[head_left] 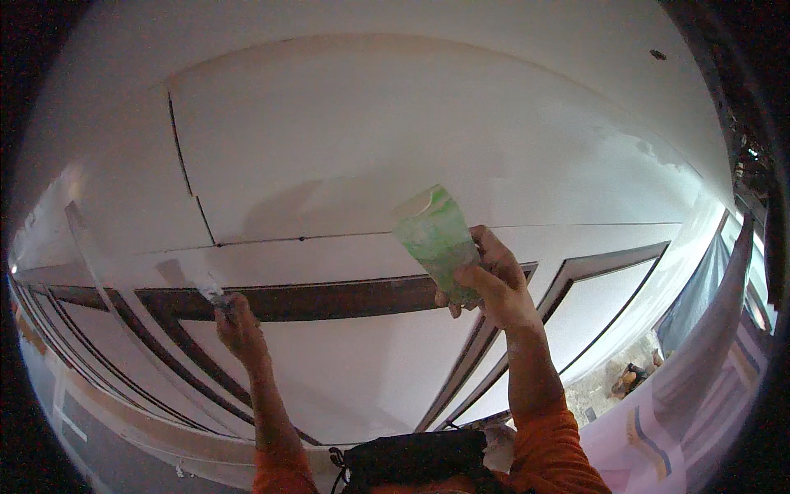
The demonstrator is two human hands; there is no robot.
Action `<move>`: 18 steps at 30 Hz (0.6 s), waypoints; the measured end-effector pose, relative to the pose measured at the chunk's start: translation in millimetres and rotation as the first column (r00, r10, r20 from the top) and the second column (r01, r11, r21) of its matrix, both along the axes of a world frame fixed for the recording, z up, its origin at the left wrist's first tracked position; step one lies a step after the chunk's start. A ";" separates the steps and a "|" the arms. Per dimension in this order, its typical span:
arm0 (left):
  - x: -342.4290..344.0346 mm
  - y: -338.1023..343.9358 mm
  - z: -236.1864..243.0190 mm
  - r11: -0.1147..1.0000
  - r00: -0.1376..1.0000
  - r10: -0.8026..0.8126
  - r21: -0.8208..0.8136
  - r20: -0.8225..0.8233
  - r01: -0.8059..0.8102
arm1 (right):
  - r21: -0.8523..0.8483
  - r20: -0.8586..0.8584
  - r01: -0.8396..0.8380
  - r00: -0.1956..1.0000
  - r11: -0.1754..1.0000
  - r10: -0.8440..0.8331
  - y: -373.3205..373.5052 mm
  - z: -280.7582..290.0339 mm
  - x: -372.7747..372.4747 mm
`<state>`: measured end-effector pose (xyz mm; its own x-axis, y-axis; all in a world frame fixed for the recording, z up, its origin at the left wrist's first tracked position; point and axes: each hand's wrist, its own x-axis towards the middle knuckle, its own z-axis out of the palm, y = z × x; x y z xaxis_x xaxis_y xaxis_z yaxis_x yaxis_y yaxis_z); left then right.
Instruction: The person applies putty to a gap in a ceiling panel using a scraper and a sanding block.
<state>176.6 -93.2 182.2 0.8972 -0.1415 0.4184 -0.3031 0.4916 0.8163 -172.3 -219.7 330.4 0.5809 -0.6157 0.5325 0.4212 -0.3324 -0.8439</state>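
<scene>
The person's right hand (494,284) is clamped around a green-smeared flat tool (436,239), raised against the white ceiling (370,123). Their left hand (239,325) grips a small blade (211,290) at the ceiling's dark groove (329,300); its handle is hidden inside the fist.

no packages, labels, signs or screens here (only bare panels).

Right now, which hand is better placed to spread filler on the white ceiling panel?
The left hand: it holds a putty knife with its blade against the ceiling panel. The right hand is occupied holding the green cup.
</scene>
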 end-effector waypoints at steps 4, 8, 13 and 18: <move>-32.0 3.7 7.3 0.991 0.990 -0.127 -0.048 -0.063 0.125 | -0.162 0.103 0.365 0.930 0.917 -0.352 -7.2 25.0 -6.5; -14.8 0.4 -1.8 0.999 1.000 0.024 0.048 -0.016 -0.023 | -0.202 0.240 0.709 0.704 0.676 -0.668 -24.6 64.0 -35.6; 73.8 23.1 -38.0 0.939 0.937 0.289 0.131 0.196 -0.317 | -0.305 0.315 0.920 0.341 0.245 -0.886 -20.8 101.9 -53.7; 117.7 18.4 -31.2 0.850 0.878 0.432 0.232 0.203 -0.472 | -0.251 0.565 0.957 0.269 0.148 -0.780 -41.3 114.9 -34.6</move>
